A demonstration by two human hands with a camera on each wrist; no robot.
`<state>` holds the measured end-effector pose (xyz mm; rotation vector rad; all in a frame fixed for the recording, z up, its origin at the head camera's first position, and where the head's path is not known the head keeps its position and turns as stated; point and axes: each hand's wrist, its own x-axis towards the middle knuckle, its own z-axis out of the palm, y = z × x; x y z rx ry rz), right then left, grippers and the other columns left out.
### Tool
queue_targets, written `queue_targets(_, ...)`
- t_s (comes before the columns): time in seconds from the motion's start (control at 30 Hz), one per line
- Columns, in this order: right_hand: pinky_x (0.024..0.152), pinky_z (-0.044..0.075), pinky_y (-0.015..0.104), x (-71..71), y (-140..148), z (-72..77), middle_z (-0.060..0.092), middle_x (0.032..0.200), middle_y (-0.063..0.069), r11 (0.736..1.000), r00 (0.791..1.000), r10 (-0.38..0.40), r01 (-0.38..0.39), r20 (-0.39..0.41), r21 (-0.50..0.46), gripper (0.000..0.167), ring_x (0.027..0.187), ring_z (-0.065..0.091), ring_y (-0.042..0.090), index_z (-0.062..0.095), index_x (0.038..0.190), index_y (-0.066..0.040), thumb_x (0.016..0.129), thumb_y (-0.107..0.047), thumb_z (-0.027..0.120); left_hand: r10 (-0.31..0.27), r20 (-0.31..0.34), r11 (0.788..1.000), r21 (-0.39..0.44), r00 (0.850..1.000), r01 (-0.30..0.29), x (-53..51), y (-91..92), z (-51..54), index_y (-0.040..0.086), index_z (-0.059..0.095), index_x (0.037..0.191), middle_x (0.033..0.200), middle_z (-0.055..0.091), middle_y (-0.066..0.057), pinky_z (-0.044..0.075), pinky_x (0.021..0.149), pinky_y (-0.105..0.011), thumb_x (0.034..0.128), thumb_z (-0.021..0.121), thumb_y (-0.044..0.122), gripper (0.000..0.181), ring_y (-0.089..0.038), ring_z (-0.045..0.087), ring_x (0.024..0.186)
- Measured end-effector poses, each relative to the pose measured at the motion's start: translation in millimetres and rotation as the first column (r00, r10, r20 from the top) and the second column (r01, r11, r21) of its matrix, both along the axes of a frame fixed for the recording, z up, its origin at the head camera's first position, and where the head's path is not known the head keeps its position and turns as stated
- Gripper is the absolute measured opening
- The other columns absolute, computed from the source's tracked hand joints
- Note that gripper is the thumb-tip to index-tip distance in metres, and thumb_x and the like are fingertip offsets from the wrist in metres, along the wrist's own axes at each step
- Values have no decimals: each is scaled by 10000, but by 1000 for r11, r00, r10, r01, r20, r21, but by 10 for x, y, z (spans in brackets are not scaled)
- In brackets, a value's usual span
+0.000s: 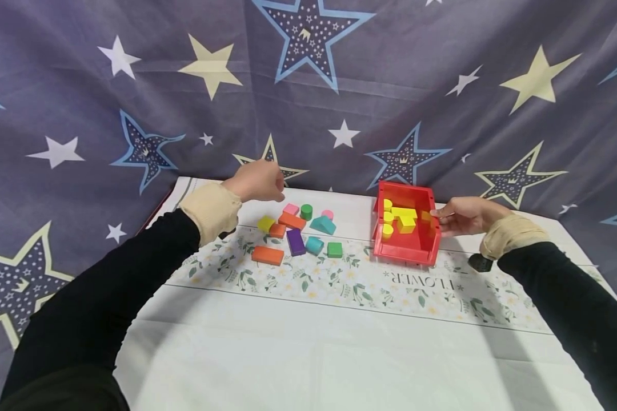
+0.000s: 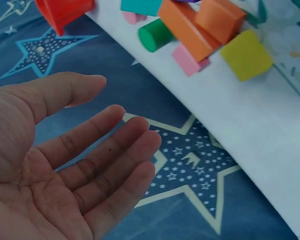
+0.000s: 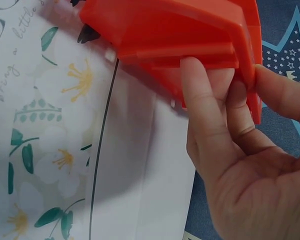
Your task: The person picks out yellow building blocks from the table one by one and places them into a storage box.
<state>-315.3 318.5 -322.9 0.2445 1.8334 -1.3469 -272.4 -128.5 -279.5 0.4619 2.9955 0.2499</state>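
My right hand (image 1: 465,216) grips the right wall of a red plastic bin (image 1: 406,255). In the right wrist view, the thumb lies on the rim and the fingers curl under a ledge on the bin's outer side. Several yellow blocks (image 1: 405,224), some of them cylinders, lie inside the bin. Near the far edge of the table, my left hand (image 1: 259,180) hovers beyond a group of loose blocks. The left wrist view shows that hand (image 2: 70,155) empty, with its fingers loosely extended. Closest to it are a pink block (image 1: 290,209) and a yellow block (image 1: 265,223).
Also in the group are orange blocks (image 1: 267,255), a purple block (image 1: 295,242), a teal triangular block (image 1: 323,225), a teal cylinder (image 1: 315,245), a green cylinder (image 1: 305,212) and a green cube (image 1: 334,249). A star-patterned cloth (image 1: 339,165) hangs behind the white table cover (image 1: 308,342).
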Motion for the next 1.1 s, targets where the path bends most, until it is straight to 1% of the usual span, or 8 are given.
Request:
queue_targets(0.23,822,611,294,-5,11,-1,642,793,-29,1000,1000,5,-5,5,-11,316,791,664,103,655,853,-153,1070,-146,426,12,56,999,-35,998,-10,6,-75,-138,73,769,1017,1074,738,-115,531,876,-507,863,758,213,208,-302,665,1032)
queue_targets(0.33,827,609,288,-17,29,-9,653,805,-29,1000,1000,18,-18,5,-20,286,800,668,100,654,864,-150,1063,-146,448,3,77,999,-43,997,1,3,-99,-196,64,762,1028,1068,732,-125,526,883,-502,863,758,207,219,-303,662,1021)
queue_targets(0.43,845,605,285,-48,61,-30,679,827,-26,998,999,47,-46,20,-49,229,820,685,97,659,891,-131,1051,-153,496,-41,100,998,-36,994,45,-13,-120,-254,45,759,1038,1060,726,-136,535,880,-475,866,759,185,222,-293,659,981)
queue_targets(0.57,841,605,284,-33,40,-23,688,833,-25,999,999,28,-27,25,-39,229,819,693,101,657,901,-115,1055,-149,490,-109,150,993,-24,983,114,-32,-115,-331,19,751,1063,1052,706,-149,538,875,-437,864,777,148,239,-276,632,943)
queue_targets(0.6,825,607,280,-3,13,-9,675,828,-26,1000,1000,6,-6,3,-11,244,807,683,103,644,895,-117,1060,-144,466,-120,163,992,-27,979,126,-34,-109,-345,16,747,1071,1049,697,-148,534,874,-434,860,780,142,248,-272,620,940)
queue_targets(0.73,820,609,282,0,10,-6,669,821,-25,1000,1000,-3,3,3,-6,269,801,678,103,651,878,-125,1063,-138,456,-149,191,986,-50,970,162,-40,-90,-403,23,743,1069,1025,679,-125,521,845,-409,823,785,84,256,-248,585,903)
queue_targets(0.9,818,611,288,-5,9,-16,659,819,-19,1000,1000,-9,9,0,-10,278,799,671,108,649,869,-133,1063,-132,451,-152,197,981,-89,969,172,-64,-95,-479,36,747,1040,1014,685,-102,521,838,-389,747,769,-19,299,-229,565,885)
queue_targets(1.1,819,611,289,-14,10,-20,660,831,-18,1000,1000,-8,9,17,-22,278,801,673,106,642,881,-135,1069,-136,438,-147,175,978,-125,974,170,-72,-105,-587,18,751,1073,1054,728,-115,540,941,-418,724,797,-42,358,-243,615,945)
